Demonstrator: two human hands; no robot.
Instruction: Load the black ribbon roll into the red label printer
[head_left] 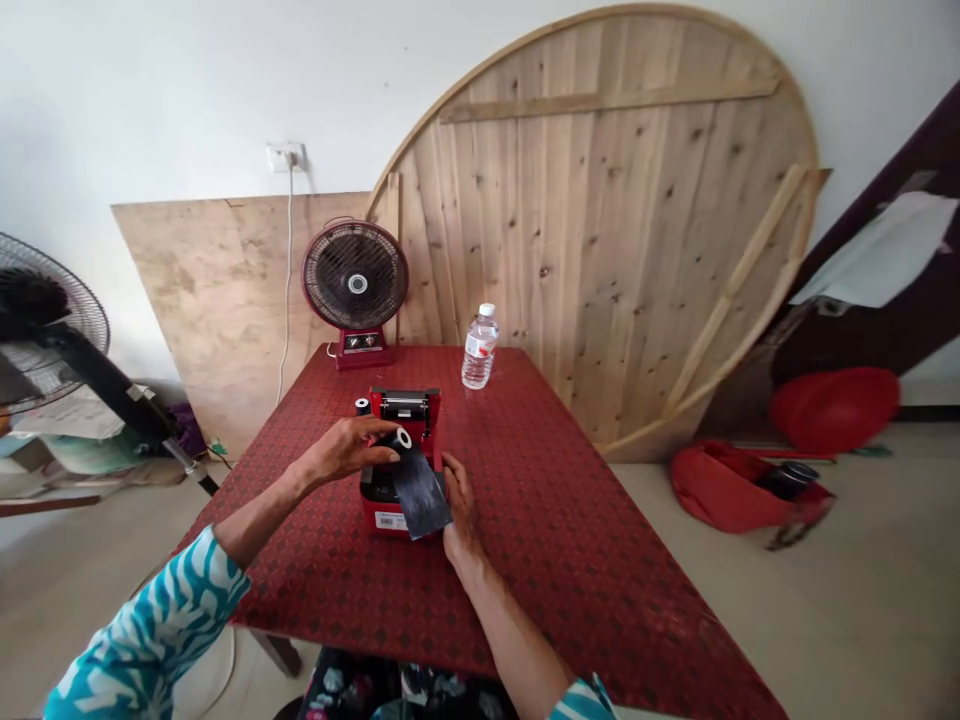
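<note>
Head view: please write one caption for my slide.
Left hand holds a dark roll over an open red machine, right hand beside it.

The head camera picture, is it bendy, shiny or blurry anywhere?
In the head view, the outer parts look stretched, with the dark panel leaning on the right; in the head view, light looks soft, with pale streaks of sheen on the dark strip and small glints on the bottle; in the head view, the red bag seems a little soft.
</note>
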